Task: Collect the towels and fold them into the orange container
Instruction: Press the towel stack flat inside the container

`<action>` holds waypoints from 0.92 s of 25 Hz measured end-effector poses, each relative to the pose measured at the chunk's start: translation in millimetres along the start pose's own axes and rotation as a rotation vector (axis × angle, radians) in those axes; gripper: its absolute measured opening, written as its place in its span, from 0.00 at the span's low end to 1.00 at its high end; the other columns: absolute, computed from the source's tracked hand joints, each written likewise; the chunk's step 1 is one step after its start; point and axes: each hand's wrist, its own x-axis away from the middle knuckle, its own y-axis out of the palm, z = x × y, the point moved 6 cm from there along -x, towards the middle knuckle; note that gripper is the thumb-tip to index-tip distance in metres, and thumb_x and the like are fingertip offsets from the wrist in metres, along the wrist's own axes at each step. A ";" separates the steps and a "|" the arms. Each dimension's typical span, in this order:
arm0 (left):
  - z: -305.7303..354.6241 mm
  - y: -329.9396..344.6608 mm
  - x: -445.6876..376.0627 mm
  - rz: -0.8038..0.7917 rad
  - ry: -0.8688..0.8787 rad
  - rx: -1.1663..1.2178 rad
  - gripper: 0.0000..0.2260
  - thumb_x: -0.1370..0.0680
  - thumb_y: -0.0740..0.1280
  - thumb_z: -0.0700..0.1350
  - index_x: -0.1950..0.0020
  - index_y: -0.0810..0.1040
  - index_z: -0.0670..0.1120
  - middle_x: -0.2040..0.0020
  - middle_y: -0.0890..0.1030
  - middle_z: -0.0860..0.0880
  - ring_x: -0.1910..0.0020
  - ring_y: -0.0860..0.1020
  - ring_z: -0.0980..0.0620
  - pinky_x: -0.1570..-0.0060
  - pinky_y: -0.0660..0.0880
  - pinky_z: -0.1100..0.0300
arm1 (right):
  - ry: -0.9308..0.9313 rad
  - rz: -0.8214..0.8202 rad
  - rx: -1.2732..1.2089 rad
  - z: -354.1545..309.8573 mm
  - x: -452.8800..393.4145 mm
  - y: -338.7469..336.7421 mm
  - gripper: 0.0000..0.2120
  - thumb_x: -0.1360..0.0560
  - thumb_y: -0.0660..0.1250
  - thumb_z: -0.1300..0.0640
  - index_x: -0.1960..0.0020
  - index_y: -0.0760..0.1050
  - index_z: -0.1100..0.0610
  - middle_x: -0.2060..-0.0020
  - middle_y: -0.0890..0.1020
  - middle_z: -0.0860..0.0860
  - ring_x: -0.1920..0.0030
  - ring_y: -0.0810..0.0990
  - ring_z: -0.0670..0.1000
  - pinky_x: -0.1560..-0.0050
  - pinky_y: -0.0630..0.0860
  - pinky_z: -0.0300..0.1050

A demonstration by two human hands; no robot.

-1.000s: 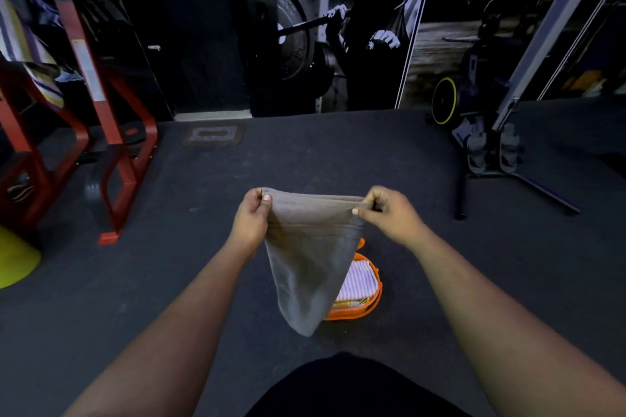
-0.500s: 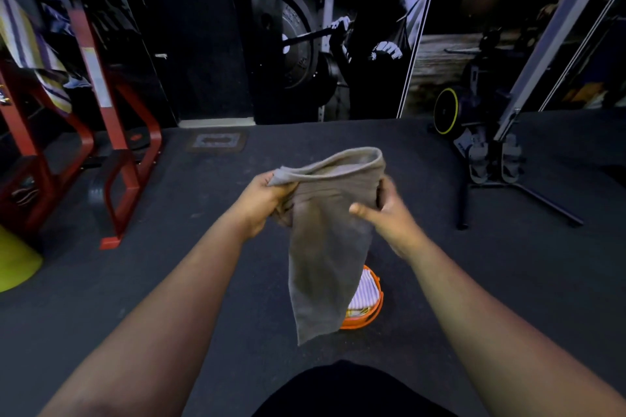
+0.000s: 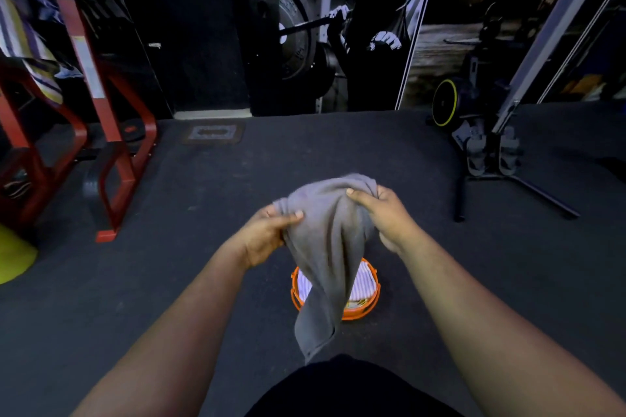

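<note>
Both hands clamped on grey towel (image 3: 330, 234), held up mid-scene. Left hand (image 3: 267, 235) grip pinches its left edge, thumb on top; right hand (image 3: 384, 217) grip bunches the top right. Towel hangs in a long fold, lower corner dangling near. Under it on the floor (image 3: 203, 213): orange container (image 3: 367, 310), striped towel (image 3: 364, 284) inside. Red rack (image 3: 111, 132) far left w/ another striped cloth (image 3: 23, 44) draped on it.
</note>
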 end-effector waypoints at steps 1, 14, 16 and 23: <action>12.6 -6.2 -3.3 0.059 0.062 0.114 0.18 0.24 0.73 0.45 0.36 0.79 0.41 0.47 0.86 0.44 0.51 0.84 0.50 0.52 0.81 0.56 | 0.029 0.021 -0.012 -0.7 -1.7 -3.5 0.10 0.23 0.71 0.61 0.43 0.80 0.65 0.48 0.85 0.61 0.46 0.84 0.57 0.44 0.79 0.51; 59.9 12.8 -8.9 0.080 0.136 0.193 0.11 0.18 0.66 0.45 0.38 0.79 0.42 0.47 0.85 0.44 0.50 0.84 0.48 0.49 0.81 0.53 | 0.148 -0.259 0.063 28.4 20.2 -19.4 0.18 0.29 0.77 0.54 0.42 0.82 0.60 0.46 0.86 0.58 0.41 0.83 0.60 0.47 0.82 0.46; 53.2 9.6 -6.9 0.075 0.082 0.116 0.11 0.18 0.66 0.47 0.38 0.79 0.44 0.44 0.85 0.44 0.45 0.84 0.46 0.43 0.81 0.49 | 0.072 -0.194 0.038 26.3 15.9 -13.5 0.12 0.22 0.70 0.62 0.39 0.80 0.60 0.47 0.86 0.57 0.43 0.85 0.56 0.48 0.82 0.45; 54.1 3.3 -6.5 0.173 0.076 -0.068 0.08 0.21 0.71 0.39 0.42 0.83 0.41 0.48 0.87 0.42 0.49 0.85 0.46 0.49 0.83 0.54 | 0.070 -0.109 -0.228 -2.4 2.3 -20.3 0.13 0.24 0.70 0.60 0.40 0.77 0.60 0.48 0.85 0.58 0.48 0.85 0.55 0.47 0.82 0.48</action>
